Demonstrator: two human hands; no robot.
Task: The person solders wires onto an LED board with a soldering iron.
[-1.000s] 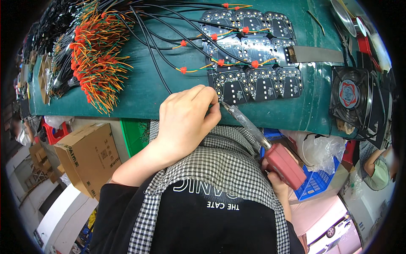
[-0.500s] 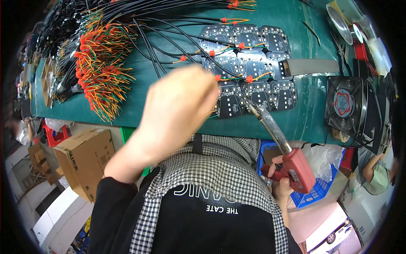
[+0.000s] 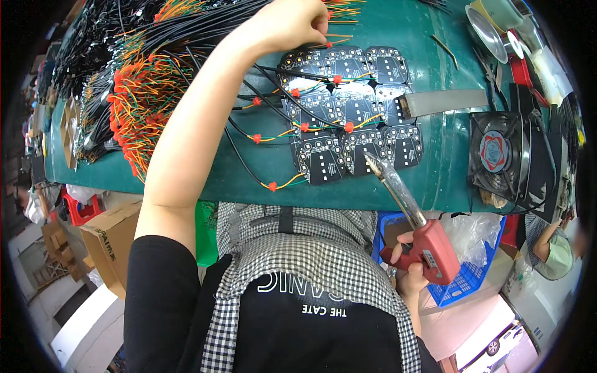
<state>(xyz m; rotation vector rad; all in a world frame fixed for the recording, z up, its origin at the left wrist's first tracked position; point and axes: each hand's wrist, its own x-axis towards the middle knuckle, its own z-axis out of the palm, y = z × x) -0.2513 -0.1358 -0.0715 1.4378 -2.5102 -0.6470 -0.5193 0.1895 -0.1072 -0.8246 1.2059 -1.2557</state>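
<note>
My right hand [image 3: 411, 273] grips a red soldering gun [image 3: 435, 252] by its handle. The gun's long metal barrel points up and left, with its tip over the near row of a panel of black circuit boards [image 3: 364, 155]. Stretched across to the far side, my left hand [image 3: 295, 25] has its fingers curled above a bundle of black cables [image 3: 205, 28]; what is in them is hidden. Several cables with red collars and stripped orange and green wires lie on the panel. One cable [image 3: 252, 171] runs to the panel's near left corner.
A large heap of cables with orange ends [image 3: 134, 112] covers the table's left. A flat metal strip [image 3: 444, 103] rests on the panel's right edge. A fan [image 3: 495, 152] stands at the right. Below the table are a blue crate [image 3: 463, 286] and a cardboard box [image 3: 112, 248].
My left hand has moved from the panel's near left side up to the far cables. More cables now show at the panel's left edge. The soldering gun has barely moved.
</note>
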